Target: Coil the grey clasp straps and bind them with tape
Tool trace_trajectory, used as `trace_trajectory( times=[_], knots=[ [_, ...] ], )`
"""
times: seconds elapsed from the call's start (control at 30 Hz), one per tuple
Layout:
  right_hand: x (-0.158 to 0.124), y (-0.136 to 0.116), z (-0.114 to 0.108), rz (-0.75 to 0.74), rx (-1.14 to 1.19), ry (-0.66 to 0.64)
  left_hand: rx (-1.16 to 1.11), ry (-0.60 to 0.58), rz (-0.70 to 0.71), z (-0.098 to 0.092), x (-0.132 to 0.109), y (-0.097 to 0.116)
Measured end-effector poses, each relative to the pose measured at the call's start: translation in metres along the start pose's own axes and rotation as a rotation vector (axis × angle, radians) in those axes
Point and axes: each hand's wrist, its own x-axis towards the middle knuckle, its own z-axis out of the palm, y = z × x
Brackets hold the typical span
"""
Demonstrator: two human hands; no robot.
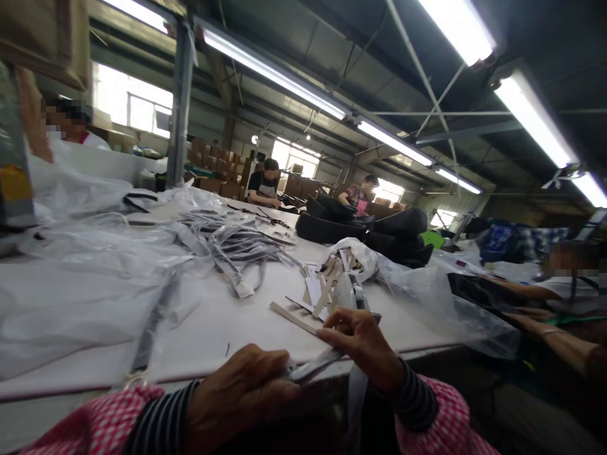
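Near the table's front edge my left hand is closed on one end of a grey strap. The strap runs across to beneath my right hand, and a length of it hangs below the table edge. Between thumb and fingers, my right hand pinches a narrow tan cardboard strip that points to the left over the table. Whether its curled fingers also grip the strap is hidden. Just beyond it lies a pile of loose cardboard strips, partly in a white plastic bag.
A heap of grey straps in clear plastic lies mid-table. Another wrapped strap lies at left beside plastic sheeting. Black padded pieces are stacked behind. A co-worker's arms are at right; other people work farther back.
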Motion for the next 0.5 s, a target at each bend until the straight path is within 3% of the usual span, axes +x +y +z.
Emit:
trace_trajectory(
  times=[0.1, 0.2, 0.27, 0.33, 0.4, 0.5],
  knots=[
    [0.01, 0.006, 0.019, -0.145, -0.079, 0.241, -0.343, 0.002, -0.126, -0.007, 0.009, 0.016],
    [0.006, 0.009, 0.051, -0.275, -0.062, 0.493, -0.637, 0.088, -0.045, -0.015, 0.023, 0.033],
    [0.003, 0.01, 0.074, -0.377, -0.117, 0.566, -0.776, 0.153, 0.013, -0.02, 0.031, 0.045],
    [0.003, 0.01, 0.092, -0.422, -0.195, 0.578, -0.878, 0.198, 0.024, -0.023, 0.035, 0.056],
    [0.005, 0.008, 0.105, -0.375, -0.202, 0.553, -0.936, 0.229, 0.043, -0.026, 0.039, 0.064],
    [-0.001, 0.002, 0.116, -0.229, -0.056, 0.341, -0.937, 0.32, 0.134, -0.031, 0.047, 0.066]
  ],
)
